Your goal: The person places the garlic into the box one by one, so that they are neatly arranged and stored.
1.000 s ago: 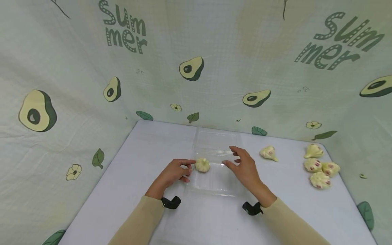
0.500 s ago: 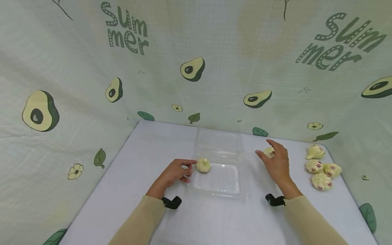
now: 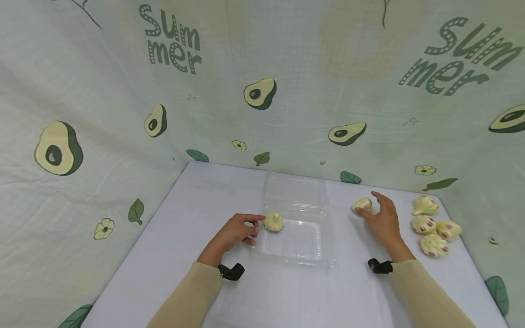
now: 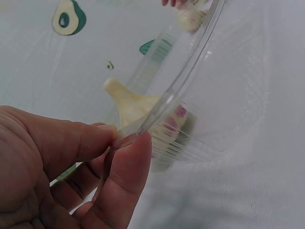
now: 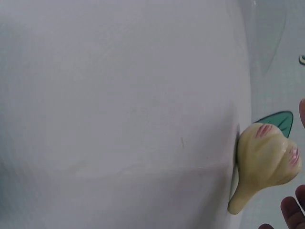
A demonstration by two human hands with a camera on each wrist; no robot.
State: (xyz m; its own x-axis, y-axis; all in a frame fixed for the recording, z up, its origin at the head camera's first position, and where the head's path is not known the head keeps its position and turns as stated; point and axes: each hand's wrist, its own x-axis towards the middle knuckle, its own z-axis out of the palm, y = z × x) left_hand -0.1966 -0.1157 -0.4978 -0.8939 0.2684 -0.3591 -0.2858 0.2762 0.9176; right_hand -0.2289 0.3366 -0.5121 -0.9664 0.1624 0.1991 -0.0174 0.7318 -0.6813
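My left hand (image 3: 234, 234) pinches the rim of a clear plastic clamshell box (image 3: 293, 253) between thumb and forefinger, plain to see in the left wrist view. Inside the box's left side sits one garlic bulb (image 3: 273, 222), its stem pointing up in the head view. To the right of the box, my right hand (image 3: 384, 224) is spread around a second garlic bulb (image 5: 267, 155), with thumb and fingers parted. In the head view the thumb overlaps this bulb's edge; the right wrist view has it lying on the table, fingertips (image 5: 291, 210) beside it.
Several more garlic bulbs (image 3: 434, 245) with purple marks lie grouped at the table's right side. The box's lid (image 3: 293, 189) lies opened back toward the rear. A printed cloth (image 3: 303, 91) hangs behind the white table (image 3: 287, 296).
My right hand has moved right, from over the box to the lone garlic bulb, whose position looks slightly turned. The left hand has stayed at the box rim.
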